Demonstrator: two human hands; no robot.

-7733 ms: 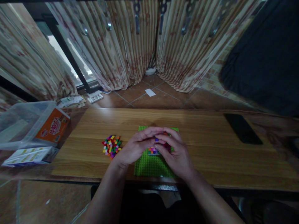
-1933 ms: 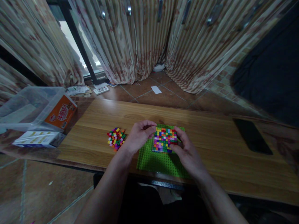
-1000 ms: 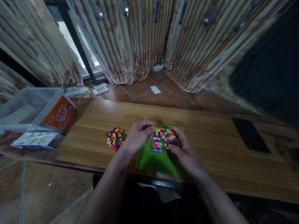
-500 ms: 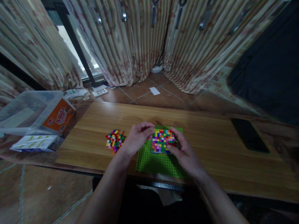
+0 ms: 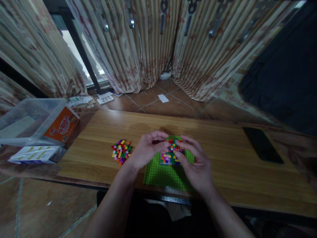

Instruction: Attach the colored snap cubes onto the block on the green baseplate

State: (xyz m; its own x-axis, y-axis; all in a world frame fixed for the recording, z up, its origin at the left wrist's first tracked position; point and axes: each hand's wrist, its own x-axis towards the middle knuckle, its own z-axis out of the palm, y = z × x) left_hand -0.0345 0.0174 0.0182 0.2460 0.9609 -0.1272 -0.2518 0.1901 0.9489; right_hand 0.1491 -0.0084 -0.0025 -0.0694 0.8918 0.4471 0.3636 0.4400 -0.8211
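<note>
A square block of many small coloured bricks (image 5: 167, 158) sits on the green studded baseplate (image 5: 160, 175), toward its far part. My left hand (image 5: 150, 150) is over the block's left far side, thumb and forefinger drawn close together. Whatever those fingertips hold, if anything, is too small to make out. Over the right side of the block is my right hand (image 5: 196, 162), its thumb and forefinger apart above the bricks. Both hands hide parts of the block. Left of my left hand lies a loose pile of small coloured bricks (image 5: 121, 151) on the wooden table.
A dark phone (image 5: 262, 144) lies at the right of the wooden table (image 5: 223, 145). Beyond the left end are a clear plastic bin (image 5: 29, 132) with an orange label and a white box (image 5: 36, 154). Curtains (image 5: 148, 49) hang behind; papers lie on the tiled floor.
My right hand has shifted from the block's right edge to over its bricks, fingers now more above it. My left fingertips have moved right, further over the block.
</note>
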